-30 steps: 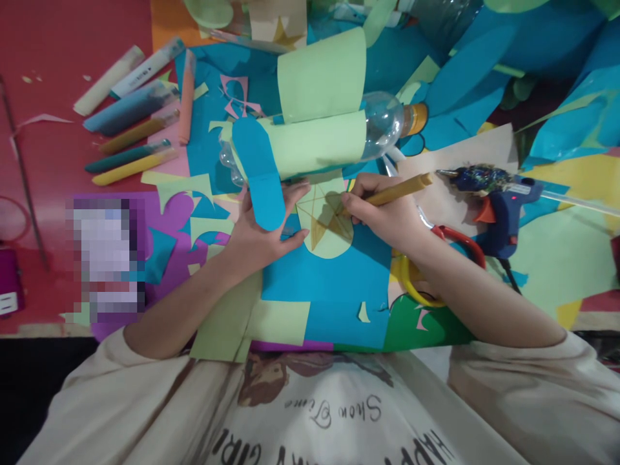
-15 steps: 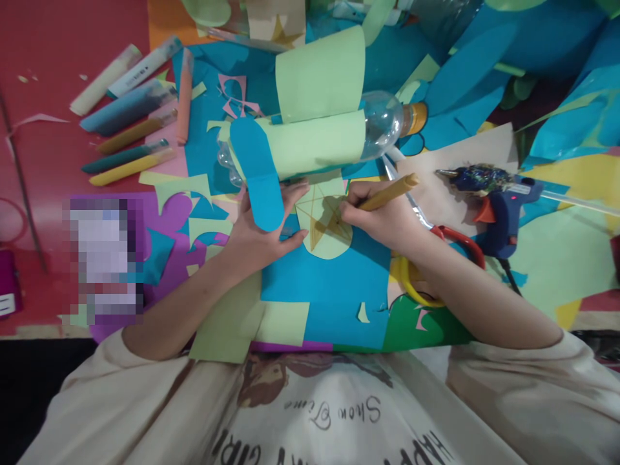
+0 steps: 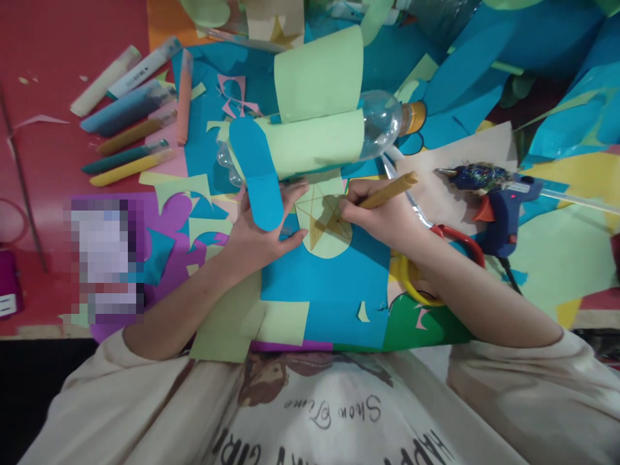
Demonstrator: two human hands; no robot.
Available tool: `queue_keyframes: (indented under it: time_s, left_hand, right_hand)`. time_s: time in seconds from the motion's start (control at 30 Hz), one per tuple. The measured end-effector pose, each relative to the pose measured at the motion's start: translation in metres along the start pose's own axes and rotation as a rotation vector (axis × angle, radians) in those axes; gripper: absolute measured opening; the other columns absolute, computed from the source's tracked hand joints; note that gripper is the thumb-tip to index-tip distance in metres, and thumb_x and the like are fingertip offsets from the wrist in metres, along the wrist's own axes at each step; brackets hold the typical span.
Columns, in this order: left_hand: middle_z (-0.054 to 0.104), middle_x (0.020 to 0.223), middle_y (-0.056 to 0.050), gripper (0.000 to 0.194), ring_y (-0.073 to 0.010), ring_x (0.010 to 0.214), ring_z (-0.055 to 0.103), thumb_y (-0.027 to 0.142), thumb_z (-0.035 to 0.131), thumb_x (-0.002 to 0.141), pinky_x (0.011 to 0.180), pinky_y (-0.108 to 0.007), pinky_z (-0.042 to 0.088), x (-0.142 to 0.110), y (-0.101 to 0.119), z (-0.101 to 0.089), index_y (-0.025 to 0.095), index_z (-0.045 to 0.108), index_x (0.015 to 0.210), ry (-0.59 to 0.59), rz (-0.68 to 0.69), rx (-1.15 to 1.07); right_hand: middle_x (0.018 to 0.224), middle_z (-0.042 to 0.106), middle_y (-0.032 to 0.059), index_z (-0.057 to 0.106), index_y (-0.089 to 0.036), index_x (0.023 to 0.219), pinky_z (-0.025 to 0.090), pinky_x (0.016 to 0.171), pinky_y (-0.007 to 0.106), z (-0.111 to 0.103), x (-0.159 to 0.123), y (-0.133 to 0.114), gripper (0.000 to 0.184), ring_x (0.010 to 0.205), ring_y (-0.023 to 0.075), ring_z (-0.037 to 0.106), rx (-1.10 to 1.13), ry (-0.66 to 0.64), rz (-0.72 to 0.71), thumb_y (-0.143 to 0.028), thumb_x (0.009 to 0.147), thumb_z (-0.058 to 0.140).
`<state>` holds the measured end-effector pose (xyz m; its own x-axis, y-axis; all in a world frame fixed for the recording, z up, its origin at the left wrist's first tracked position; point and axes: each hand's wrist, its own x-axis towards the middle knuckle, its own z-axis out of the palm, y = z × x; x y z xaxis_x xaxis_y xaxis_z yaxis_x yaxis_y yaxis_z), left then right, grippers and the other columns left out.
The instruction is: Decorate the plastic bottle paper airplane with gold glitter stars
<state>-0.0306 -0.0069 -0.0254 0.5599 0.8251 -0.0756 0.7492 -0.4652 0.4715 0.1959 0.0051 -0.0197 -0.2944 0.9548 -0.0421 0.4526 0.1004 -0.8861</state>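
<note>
In my right hand (image 3: 372, 210) is a brownish-yellow marker (image 3: 393, 189), its tip low over a rounded pale green paper (image 3: 329, 240). A star outline, partly coloured in, is drawn on that paper. My left hand (image 3: 266, 223) lies with thumb and fingers spread at the paper's left edge, steadying it. A blue paper strip (image 3: 256, 174) with rounded ends hangs over the back of this hand and hides some fingers. Just beyond, a clear plastic bottle (image 3: 382, 123) wrapped in pale green paper lies on its side, its orange cap to the right.
Several markers (image 3: 128, 123) lie at the upper left. Scissors (image 3: 458, 242) with red and yellow handles are under my right forearm. A blue glue gun (image 3: 504, 213) rests to the right, its cord trailing toward me. Paper scraps (image 3: 186, 190) cover much of the table.
Almost nothing differs. Both hands, the marker and the star paper stay in nearly the same place.
</note>
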Motion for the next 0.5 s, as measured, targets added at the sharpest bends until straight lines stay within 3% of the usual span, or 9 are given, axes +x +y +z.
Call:
queue_keyframes:
  time_s: [0.3, 0.5]
  left_hand:
    - [0.049, 0.151, -0.008, 0.057, -0.0297, 0.139, 0.045, 0.039, 0.052, 0.095, 0.117, -0.048, 0.037, 0.0023, 0.0018, -0.002, 0.023, 0.041, 0.148, -0.027, -0.033, 0.001]
    - [0.048, 0.152, -0.009, 0.057, -0.03, 0.138, 0.046, 0.039, 0.051, 0.095, 0.116, -0.048, 0.037, 0.0026, 0.0028, -0.0018, 0.021, 0.042, 0.148, -0.03, -0.035, -0.004]
  right_hand:
    - [0.053, 0.043, -0.0022, 0.034, -0.023, 0.055, 0.034, 0.052, 0.029, -0.0025, 0.0013, -0.0034, 0.037, 0.054, 0.0111, 0.041, -0.01, 0.026, 0.006, -0.013, 0.082, 0.057]
    - [0.051, 0.037, -0.0042, 0.032, -0.022, 0.054, 0.03, 0.049, 0.028, -0.0014, 0.0008, -0.0035, 0.036, 0.051, 0.0094, 0.035, 0.0, 0.014, -0.001, -0.004, 0.075, 0.056]
